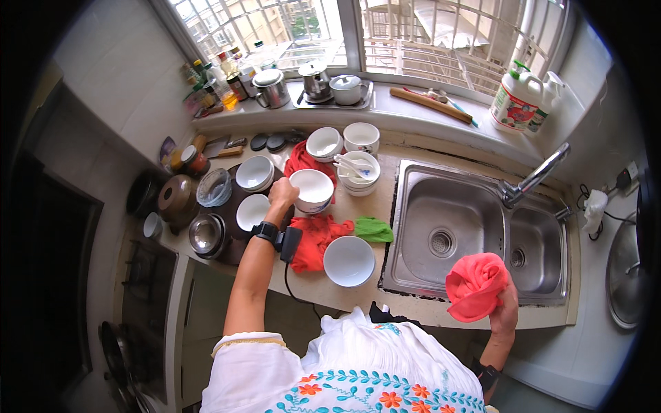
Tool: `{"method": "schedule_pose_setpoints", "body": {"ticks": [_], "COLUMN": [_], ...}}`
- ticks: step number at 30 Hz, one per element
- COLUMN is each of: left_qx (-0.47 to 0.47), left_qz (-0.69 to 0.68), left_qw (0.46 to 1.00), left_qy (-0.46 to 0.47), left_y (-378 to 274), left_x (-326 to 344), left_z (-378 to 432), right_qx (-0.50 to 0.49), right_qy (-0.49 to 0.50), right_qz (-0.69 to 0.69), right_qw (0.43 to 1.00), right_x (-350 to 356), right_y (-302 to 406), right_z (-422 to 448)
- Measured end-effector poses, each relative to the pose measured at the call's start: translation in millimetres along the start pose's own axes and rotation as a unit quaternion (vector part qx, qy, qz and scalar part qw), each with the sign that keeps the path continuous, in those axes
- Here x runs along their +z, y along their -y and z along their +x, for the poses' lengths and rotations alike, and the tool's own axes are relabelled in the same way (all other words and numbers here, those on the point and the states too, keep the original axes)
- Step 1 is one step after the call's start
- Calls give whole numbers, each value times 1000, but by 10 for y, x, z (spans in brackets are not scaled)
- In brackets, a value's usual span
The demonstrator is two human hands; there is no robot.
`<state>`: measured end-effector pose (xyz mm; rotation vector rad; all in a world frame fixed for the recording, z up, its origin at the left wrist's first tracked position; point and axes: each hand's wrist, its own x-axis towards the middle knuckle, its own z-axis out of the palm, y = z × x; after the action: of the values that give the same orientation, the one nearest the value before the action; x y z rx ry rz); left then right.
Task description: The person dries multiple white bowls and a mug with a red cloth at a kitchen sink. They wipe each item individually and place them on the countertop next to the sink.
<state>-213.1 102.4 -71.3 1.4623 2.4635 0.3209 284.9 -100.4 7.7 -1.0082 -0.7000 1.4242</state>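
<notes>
My left hand (283,192) is at the left rim of a white bowl (312,187) with a blue pattern; whether the fingers grip it is hard to tell. White bowls (254,173) are stacked left of that hand, and another white bowl (253,212) lies partly behind my wrist. My right hand (506,304) holds a bunched pink-red cloth (476,287) over the front edge of the sink. Between the hands are a red cloth (311,242), a green cloth (374,229) and a large pale bowl (349,261). Behind them stand stacked bowls with white spoons (356,168) on top.
A steel double sink (449,232) with a faucet (534,175) is at right. Metal bowls (206,235), a glass bowl (214,187), a lidded pot (177,199) and a cleaver (216,146) lie left. The windowsill holds bottles, steel pots (316,82), a rolling pin (431,106) and detergent jugs (516,100).
</notes>
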Motion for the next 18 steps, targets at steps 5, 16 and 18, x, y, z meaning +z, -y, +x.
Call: {"method": "schedule_pose_setpoints", "body": {"ticks": [5, 16, 18], "left_qx": [-5, -173, -158], "left_qz": [-31, -139, -178], "left_qw": [999, 970, 969], "left_qy": [13, -97, -64], "left_y": [41, 1198, 1259], "left_x": [-50, -511, -441], "left_z": [17, 546, 619], "right_qx": [5, -13, -2], "right_qy": [3, -4, -26], "right_qz": [-4, -17, -16], "right_qw": [1000, 1000, 1000], "right_x": [76, 265, 278], "right_y": [-7, -14, -58], "right_z": [-26, -95, -105]}}
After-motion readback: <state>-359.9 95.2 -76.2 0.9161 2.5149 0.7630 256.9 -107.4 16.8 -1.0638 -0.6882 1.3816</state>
